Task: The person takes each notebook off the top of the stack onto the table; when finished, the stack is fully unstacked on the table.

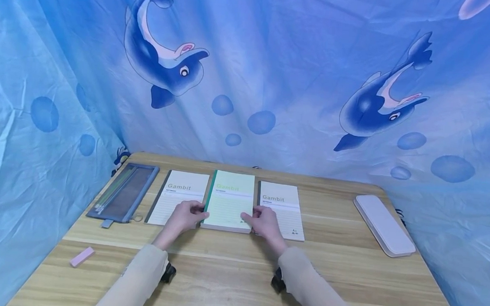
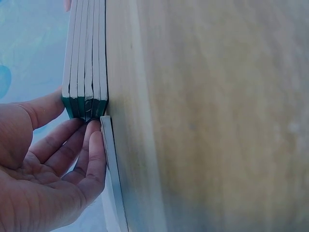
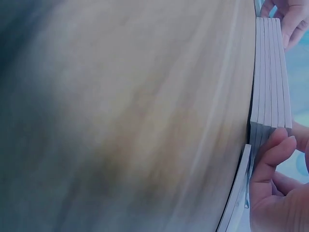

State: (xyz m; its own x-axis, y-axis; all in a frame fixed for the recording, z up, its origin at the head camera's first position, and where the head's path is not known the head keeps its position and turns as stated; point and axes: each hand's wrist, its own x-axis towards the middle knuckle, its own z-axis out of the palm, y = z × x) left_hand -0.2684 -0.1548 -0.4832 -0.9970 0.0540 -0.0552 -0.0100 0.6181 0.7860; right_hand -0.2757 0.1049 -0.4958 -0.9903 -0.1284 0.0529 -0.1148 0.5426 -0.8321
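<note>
A stack of several notebooks, a pale green one with a green spine on top, lies between my two hands. My left hand grips the spine side, thumb at the top cover's edge and fingers against the green spines. From the other side my right hand holds the stack, its thumb on the top cover and curled fingers at the page edges. A white notebook lies left of the stack, partly behind my left hand. Another white notebook lies to the right, partly covered by my right hand.
On the wooden table, a blue mesh pencil pouch with pencils inside lies at the left. A pink eraser sits nearer the front. At the right is a white case. A blue dolphin-print curtain hangs behind the table.
</note>
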